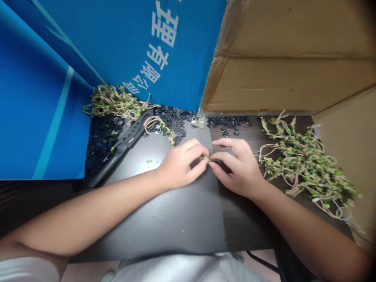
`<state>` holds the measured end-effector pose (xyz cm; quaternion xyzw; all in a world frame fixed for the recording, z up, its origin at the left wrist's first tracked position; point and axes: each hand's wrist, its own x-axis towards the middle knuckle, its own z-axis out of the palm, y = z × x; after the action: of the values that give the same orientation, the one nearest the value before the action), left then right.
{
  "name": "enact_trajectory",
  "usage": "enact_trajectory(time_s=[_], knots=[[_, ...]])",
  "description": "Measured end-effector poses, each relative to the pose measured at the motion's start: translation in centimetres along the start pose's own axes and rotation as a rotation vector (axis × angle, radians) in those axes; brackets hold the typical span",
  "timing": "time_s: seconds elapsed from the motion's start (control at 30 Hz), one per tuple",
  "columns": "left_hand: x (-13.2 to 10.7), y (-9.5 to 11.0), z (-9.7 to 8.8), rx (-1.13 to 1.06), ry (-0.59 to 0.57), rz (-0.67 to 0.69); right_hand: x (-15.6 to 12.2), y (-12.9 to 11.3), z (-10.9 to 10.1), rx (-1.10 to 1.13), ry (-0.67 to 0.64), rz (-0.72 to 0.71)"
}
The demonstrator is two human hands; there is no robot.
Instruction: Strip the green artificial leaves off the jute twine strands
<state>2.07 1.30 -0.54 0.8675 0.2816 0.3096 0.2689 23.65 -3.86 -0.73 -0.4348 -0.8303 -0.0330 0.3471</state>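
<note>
My left hand pinches one end of a twine cord with green leaves. The cord runs back under the fingers and curls in a loop on the grey mat. My right hand meets it at the mat's right edge, thumb and index finger closed on the same cord end. What lies exactly between the right fingertips is too small to make out. To the right of that hand lies a large tangled pile of leafy twine cords.
Another heap of leafy twine sits at the back left, above many small black pieces. A black-handled tool lies slanted beside them. Blue panels and cardboard walls enclose the back and sides. More black pieces line the cardboard.
</note>
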Motion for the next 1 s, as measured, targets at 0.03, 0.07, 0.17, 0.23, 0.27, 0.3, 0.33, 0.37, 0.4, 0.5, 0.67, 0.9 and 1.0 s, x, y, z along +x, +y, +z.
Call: enact_trajectory(time_s=[0.03, 0.07, 0.17, 0.23, 0.27, 0.3, 0.33, 0.37, 0.4, 0.5, 0.67, 0.9, 1.0], knots=[[0.0, 0.0, 0.0, -0.006, 0.004, -0.004, 0.0, 0.0, 0.1, -0.001, 0.004, -0.004], [0.1, 0.1, 0.0, -0.012, 0.008, -0.01, 0.0, 0.0, 0.1, -0.005, 0.009, -0.005], [0.1, 0.2, 0.0, -0.022, 0.028, -0.032, 0.0, 0.0, 0.2, -0.023, 0.027, 0.006], [0.2, 0.2, 0.0, -0.019, 0.048, -0.037, -0.1, -0.1, 0.2, -0.023, 0.031, 0.024], [0.2, 0.2, 0.0, -0.019, 0.057, -0.038, -0.1, -0.1, 0.2, -0.018, 0.027, 0.032], [0.2, 0.2, 0.0, -0.023, 0.065, -0.039, -0.1, -0.1, 0.2, -0.007, 0.019, 0.038], [0.2, 0.2, 0.0, -0.03, 0.069, -0.04, -0.1, -0.1, 0.2, 0.005, 0.008, 0.041], [0.2, 0.2, 0.0, -0.039, 0.07, -0.041, -0.1, -0.1, 0.2, 0.016, -0.001, 0.042], [0.2, 0.2, 0.1, -0.05, 0.069, -0.044, 0.0, -0.2, 0.3, 0.024, -0.006, 0.042], [0.2, 0.1, 0.1, -0.081, 0.067, -0.046, 0.0, -0.2, 0.5, 0.027, 0.009, 0.035], [0.3, 0.1, 0.1, -0.125, 0.052, -0.058, 0.0, -0.3, 0.7, 0.017, 0.048, 0.03], [0.7, 0.0, -0.2, -0.221, -0.077, -0.085, 0.2, -0.6, 0.5, -0.04, 0.068, 0.02], [1.0, -0.1, -0.5, -0.282, -0.142, -0.114, 0.2, -0.7, 0.3, -0.065, 0.075, 0.002]])
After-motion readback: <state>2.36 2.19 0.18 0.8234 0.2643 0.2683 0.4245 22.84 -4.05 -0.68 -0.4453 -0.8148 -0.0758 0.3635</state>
